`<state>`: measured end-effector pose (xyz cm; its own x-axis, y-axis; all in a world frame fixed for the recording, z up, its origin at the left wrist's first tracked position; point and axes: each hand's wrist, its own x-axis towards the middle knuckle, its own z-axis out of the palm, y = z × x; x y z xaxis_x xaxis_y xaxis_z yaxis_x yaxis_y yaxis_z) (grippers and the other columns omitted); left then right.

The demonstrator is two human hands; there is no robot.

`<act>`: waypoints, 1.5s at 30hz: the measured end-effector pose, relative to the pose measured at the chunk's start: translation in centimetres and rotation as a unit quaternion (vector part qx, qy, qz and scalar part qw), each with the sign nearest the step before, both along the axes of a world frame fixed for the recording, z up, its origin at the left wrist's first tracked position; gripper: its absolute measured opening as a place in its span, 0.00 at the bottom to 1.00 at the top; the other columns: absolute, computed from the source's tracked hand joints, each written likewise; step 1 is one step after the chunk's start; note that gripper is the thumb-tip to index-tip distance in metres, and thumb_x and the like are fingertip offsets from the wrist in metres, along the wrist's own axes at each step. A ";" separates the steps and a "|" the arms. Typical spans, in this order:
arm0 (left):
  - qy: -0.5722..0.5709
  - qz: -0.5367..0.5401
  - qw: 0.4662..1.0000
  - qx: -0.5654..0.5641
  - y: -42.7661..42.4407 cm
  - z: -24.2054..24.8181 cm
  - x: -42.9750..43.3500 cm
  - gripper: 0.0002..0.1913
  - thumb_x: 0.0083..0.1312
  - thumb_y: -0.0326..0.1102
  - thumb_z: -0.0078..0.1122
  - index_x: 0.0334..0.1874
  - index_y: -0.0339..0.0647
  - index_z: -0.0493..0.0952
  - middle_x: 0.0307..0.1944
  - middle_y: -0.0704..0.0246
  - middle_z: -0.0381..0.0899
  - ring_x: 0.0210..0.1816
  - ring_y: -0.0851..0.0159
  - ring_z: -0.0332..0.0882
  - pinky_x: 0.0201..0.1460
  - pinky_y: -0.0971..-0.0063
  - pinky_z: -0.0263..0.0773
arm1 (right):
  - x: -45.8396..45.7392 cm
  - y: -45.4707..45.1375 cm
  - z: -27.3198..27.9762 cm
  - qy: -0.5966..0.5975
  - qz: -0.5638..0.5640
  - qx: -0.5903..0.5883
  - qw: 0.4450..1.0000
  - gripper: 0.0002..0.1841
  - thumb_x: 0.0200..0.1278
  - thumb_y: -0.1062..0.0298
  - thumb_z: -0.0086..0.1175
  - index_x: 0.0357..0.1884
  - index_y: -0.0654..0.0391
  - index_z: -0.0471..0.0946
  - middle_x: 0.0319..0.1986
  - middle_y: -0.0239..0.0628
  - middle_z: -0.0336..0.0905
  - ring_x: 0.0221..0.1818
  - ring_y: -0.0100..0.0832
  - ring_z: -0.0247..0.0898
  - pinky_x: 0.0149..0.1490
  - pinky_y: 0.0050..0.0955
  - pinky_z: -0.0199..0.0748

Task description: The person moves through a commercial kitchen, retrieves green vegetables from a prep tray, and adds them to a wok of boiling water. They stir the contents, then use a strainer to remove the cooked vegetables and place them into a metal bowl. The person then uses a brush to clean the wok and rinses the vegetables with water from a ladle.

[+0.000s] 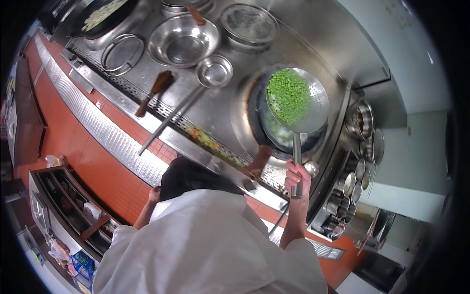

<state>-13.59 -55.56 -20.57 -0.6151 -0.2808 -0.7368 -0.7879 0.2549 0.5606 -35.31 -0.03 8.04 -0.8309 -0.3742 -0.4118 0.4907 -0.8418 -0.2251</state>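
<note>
My right hand [298, 177] grips the metal handle of a perforated skimmer [318, 98]. The skimmer is above a wok [273, 134] set in the range, and chopped green vegetables or peas [288, 96] lie heaped in its left part. Pale, bubbling liquid shows in the wok below. Just right of my right hand is the bowl of a steel ladle [311, 169]. My left hand [155, 194] hangs low beside the black apron, partly hidden; whether it holds anything is not visible.
A steel basin [183, 43], a small long-handled ladle [214, 72], a brush [157, 90] and a ring stand [123, 55] are on the range top. A strainer-topped pot [249, 25] stands behind. A drain channel with food scraps [205, 140] runs along the front; seasoning pots [349, 183] line the right.
</note>
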 end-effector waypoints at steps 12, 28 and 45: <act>-0.030 0.295 0.941 0.164 -13.8 3.3 -7.9 0.10 0.73 0.36 0.54 0.49 0.40 0.77 0.34 0.68 0.84 0.33 0.69 0.81 0.35 0.76 0.74 | -21.8 -27.9 0.4 -0.013 0.140 0.273 0.952 0.06 0.69 0.68 0.56 0.37 0.57 0.73 0.25 0.26 0.71 0.21 0.18 0.66 0.24 0.20 0.66; -0.121 0.262 0.944 0.162 -14.4 -1.0 -6.3 0.10 0.74 0.36 0.52 0.49 0.41 0.78 0.35 0.67 0.85 0.34 0.68 0.83 0.37 0.73 0.77 | -21.4 -27.6 2.4 0.059 -0.018 0.336 0.940 0.17 0.70 0.70 0.54 0.56 0.65 0.67 0.30 0.32 0.69 0.21 0.22 0.65 0.23 0.23 0.65; -0.023 -0.038 0.999 0.028 -2.9 0.2 -8.0 0.15 0.69 0.36 0.59 0.51 0.32 0.84 0.39 0.67 0.86 0.37 0.71 0.81 0.41 0.76 0.77 | 2.1 5.3 0.3 -0.081 -0.091 0.715 0.688 0.11 0.62 0.73 0.57 0.40 0.60 0.66 0.22 0.34 0.70 0.15 0.26 0.70 0.19 0.29 0.69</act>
<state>-21.58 -58.48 -20.38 -0.5979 -0.1913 -0.7784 -0.7928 0.2843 0.5391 -33.24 5.31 8.32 -0.7100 0.6150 -0.3430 0.5223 0.1332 -0.8423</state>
